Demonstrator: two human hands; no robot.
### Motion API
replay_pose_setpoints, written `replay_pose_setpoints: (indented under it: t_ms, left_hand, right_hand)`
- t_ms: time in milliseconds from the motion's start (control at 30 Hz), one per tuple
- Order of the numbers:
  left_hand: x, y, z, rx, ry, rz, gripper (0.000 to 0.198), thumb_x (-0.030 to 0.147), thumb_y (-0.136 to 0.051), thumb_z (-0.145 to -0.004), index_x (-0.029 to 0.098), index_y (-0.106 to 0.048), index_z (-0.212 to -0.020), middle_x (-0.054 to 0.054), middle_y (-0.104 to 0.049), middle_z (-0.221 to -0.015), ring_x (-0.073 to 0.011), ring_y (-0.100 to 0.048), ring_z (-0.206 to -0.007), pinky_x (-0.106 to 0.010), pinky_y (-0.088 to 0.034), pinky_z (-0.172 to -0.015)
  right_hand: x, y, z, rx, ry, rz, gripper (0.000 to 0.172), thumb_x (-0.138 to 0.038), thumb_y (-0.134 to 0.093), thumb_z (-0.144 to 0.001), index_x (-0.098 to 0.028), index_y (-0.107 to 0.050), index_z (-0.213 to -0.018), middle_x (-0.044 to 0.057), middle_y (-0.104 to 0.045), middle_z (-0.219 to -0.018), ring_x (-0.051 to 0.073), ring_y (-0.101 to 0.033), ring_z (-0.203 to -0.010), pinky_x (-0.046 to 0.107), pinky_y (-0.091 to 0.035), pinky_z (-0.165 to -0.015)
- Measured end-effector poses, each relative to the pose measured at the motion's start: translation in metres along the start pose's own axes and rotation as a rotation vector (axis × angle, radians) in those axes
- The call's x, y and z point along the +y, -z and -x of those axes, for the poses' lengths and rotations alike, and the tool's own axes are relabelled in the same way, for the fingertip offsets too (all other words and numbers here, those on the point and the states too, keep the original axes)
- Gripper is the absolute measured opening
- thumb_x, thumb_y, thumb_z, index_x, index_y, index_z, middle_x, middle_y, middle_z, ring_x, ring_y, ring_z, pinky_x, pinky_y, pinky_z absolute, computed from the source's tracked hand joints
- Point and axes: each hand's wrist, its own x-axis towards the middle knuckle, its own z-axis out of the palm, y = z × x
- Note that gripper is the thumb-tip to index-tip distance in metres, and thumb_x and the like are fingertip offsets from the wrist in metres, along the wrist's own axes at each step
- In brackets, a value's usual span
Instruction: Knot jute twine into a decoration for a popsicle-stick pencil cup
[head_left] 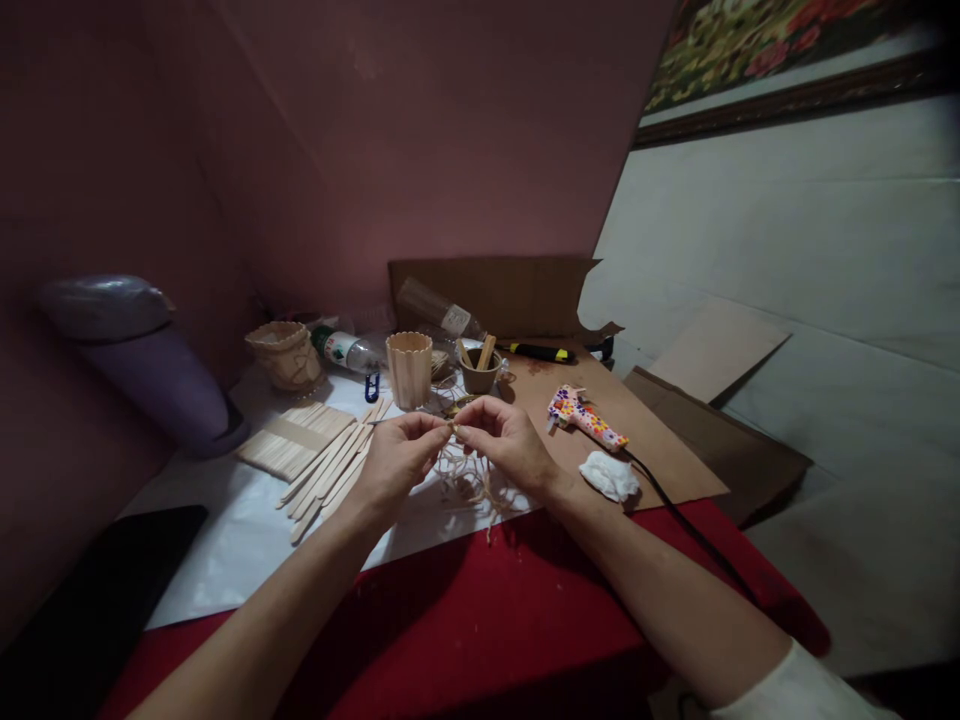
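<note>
My left hand (401, 455) and my right hand (504, 440) meet over the white sheet (225, 540), fingertips pinched together on a thin strand of pale raffia string (469, 485). The loose tangle of that string hangs and lies just below both hands. A pile of flat wooden craft sticks (319, 460) lies left of my left hand. Behind the hands stands a cup made of upright sticks (409, 368).
A flower-patterned glue gun (583, 417) with a black cord lies on cardboard (660, 440) to the right, beside a white wad (611, 475). At the back are a small brown pot (480, 372), a woven basket (285, 355), a plastic bottle (349, 350), a yellow-black cutter (536, 352) and a purple object (142, 350) at left. Red cloth (487, 620) covers the near edge.
</note>
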Motion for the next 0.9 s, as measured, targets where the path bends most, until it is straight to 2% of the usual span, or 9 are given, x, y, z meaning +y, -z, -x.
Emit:
replay_pose_setpoints:
  t_ms: [900]
  left_hand:
    - [0.0006,0.0004,0.0016,0.008,0.006,-0.017,0.024,0.034,-0.069,-0.064,0.012,-0.061,-0.069,0.007,-0.042,-0.044,-0.0026,-0.032,-0.038,-0.015,-0.018,-0.037]
  right_hand:
    - [0.0016,0.0002,0.0027,0.034,0.061,0.148,0.008,-0.022,-0.061,-0.075,-0.016,-0.060,-0.081,0.001,-0.060,-0.073,0.012,-0.055,-0.067,0.027,-0.045,-0.062]
